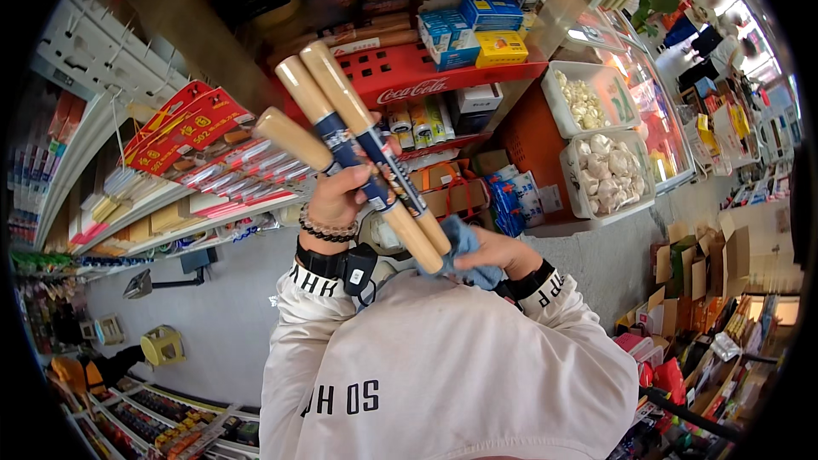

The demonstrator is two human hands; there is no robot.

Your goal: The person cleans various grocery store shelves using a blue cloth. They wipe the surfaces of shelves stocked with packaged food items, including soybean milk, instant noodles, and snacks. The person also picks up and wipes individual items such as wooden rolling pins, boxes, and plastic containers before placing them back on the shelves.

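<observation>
My left hand (339,195) grips wooden rolling pins in dark blue printed wrappers, fanned out at the far ends. Two longer-looking pins lie side by side, one rolling pin (294,73) on the left and another (323,67) on the right. A third rolling pin (291,137) points out lower left, partly hidden by my thumb and the others. In my right hand (505,252) is a bunched blue cloth (465,246), pressed against the near ends of the pins. Bracelets and a black strap with a small device sit around my left wrist.
Ahead, a red shelf (476,76) carries small boxes (495,13). Plastic tubs of garlic cloves (581,102) and garlic bulbs (610,169) stand at right. Red glue packs (185,131) hang left. A yellow stool (163,345) is on the floor; open cartons (703,259) are stacked right. People are in the background.
</observation>
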